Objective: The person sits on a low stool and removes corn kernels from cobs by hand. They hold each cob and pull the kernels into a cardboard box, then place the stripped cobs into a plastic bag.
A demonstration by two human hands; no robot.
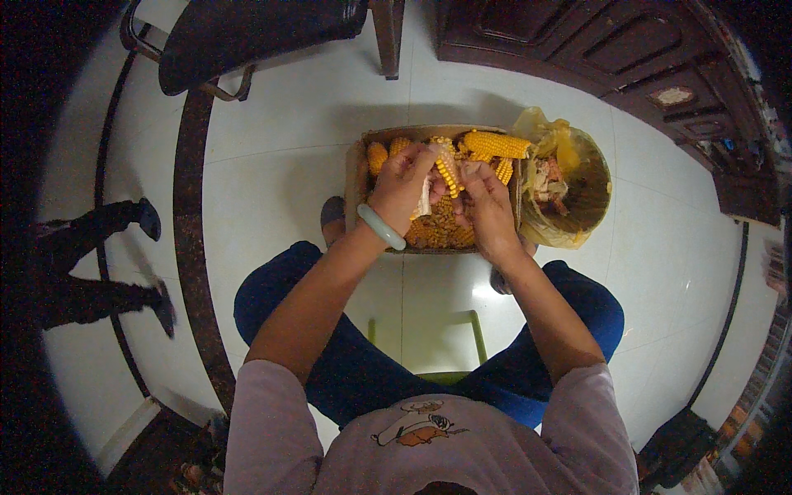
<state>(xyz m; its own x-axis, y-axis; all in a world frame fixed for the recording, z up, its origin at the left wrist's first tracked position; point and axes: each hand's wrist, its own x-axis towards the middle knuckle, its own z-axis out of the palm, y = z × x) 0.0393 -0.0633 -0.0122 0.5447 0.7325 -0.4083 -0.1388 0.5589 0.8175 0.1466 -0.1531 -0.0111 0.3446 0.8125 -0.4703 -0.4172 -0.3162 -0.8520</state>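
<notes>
Over an open cardboard box [357, 204] on the floor, my left hand [405, 176] grips a partly shelled ear of corn [448, 172]. My right hand [489, 201] holds the ear from the other side, its fingers curled against the yellow kernels. A pale, bare piece of cob [424, 199] shows below my left palm; whether it is part of the same ear is hidden. Loose corn kernels [442, 226] lie in the near part of the box. Whole ears of corn [498, 145] rest at its far right, with more ears [377, 158] at the far left.
A bin lined with a yellow plastic bag [578, 235] stands right of the box, with bare cobs [549, 184] inside. A dark chair [260, 43] and wooden cabinet [594, 49] stand beyond. At left are another person's legs [99, 266]. Green stool legs [477, 337] show beneath me.
</notes>
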